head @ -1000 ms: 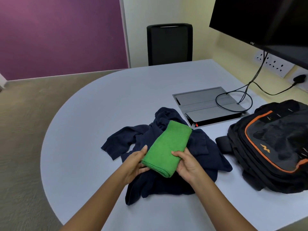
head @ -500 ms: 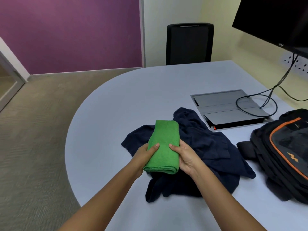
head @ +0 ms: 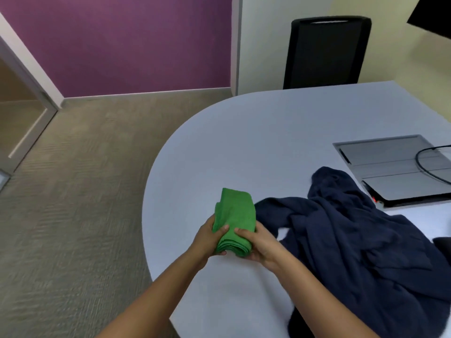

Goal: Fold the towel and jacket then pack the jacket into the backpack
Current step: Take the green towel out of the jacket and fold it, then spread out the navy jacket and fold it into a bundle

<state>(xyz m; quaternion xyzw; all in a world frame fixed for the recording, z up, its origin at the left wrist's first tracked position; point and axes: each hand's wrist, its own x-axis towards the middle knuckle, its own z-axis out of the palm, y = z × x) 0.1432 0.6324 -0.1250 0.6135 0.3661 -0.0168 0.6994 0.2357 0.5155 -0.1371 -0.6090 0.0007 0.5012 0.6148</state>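
One green towel [head: 235, 215], folded into a thick oblong, and one dark navy jacket [head: 353, 242] were on the pale grey surface [head: 256, 132]; the backpack itself could not be made out with any certainty, only a dark shape at the right edge. Two hands were at work, and both were on the towel.

The left hand [head: 210, 237] gripped the near left end of the towel, its thumb laid over the top and its fingers curled beneath the stacked folds. The right hand [head: 261, 245] gripped the near right end in the same way, thumb on top and fingers wrapped under the layered edge. Each grip was closed snugly round the cloth. The towel's far end pointed away from the person, over bare surface near the rounded left edge.

The jacket lay rumpled and unfolded just to the right of the towel, one sleeve reaching almost to the towel's right side, its bulk spreading toward the lower right corner.

Further back on the surface was one grey flap panel [head: 395, 167] with one black cable [head: 429, 164] looping over it. One black chair [head: 327, 52] stood behind the surface.
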